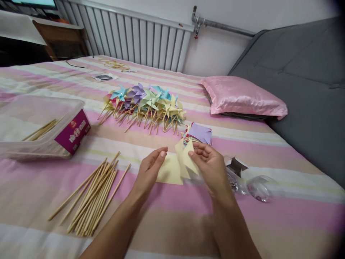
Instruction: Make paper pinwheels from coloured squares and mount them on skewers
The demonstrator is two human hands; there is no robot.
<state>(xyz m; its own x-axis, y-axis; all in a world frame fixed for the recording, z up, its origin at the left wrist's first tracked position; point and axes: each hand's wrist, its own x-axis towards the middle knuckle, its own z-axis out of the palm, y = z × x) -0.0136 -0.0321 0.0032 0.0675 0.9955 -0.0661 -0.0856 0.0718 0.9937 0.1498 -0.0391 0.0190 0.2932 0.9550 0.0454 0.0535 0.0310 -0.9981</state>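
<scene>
**Inspector A:** What could not be made out?

**Inspector B:** The contents of the clear container (256, 187) lying beside the right hand (212, 169) were blurred; small shiny pieces at most. The dark packet (236, 166) next to it was partly hidden by that hand. A flat item (104, 77) far up the bed was too small to identify. The plastic box (40, 126) at the left was cut off by the frame edge, with a few sticks inside.

**Inspector A:** And the hands?

**Inspector B:** The right hand's grip was closed on the folded corners of a yellow paper sheet (178, 165), fingertips pinching them upright. The left hand (151, 167) had a narrow grip on the sheet's left part. The sheet sat low over the bed, between both hands.

**Inspector A:** The surroundings?

**Inspector B:** A bed with a pink, cream and tan striped cover (172, 216). Loose wooden sticks (94, 194) lay left of the hands; finished pinwheels (145, 106) were heaped further up; a stack of coloured paper (199, 133) sat just beyond the right hand. A pink pillow (242, 96), grey headboard (302, 79) and white radiator (129, 36) stood behind.
</scene>
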